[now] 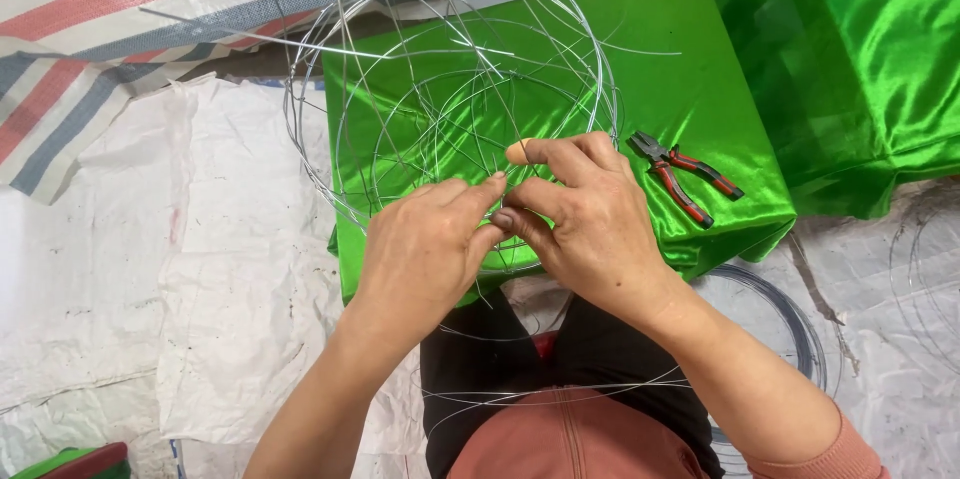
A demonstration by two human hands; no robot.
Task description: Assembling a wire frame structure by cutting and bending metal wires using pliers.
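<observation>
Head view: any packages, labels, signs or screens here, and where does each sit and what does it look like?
No labels, signs or screens show.
Green satin-wrapped box: centre, under the wire frame that both hands grip, flat-topped, shiny green.
Second green satin-wrapped box: top right, taller, same shiny green.

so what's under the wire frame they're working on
Under the wire frame lies a block covered in shiny green cloth; the left hand and right hand pinch its wires. What the cloth covers cannot be seen. Pliers lie on it, beside the frame.
</observation>
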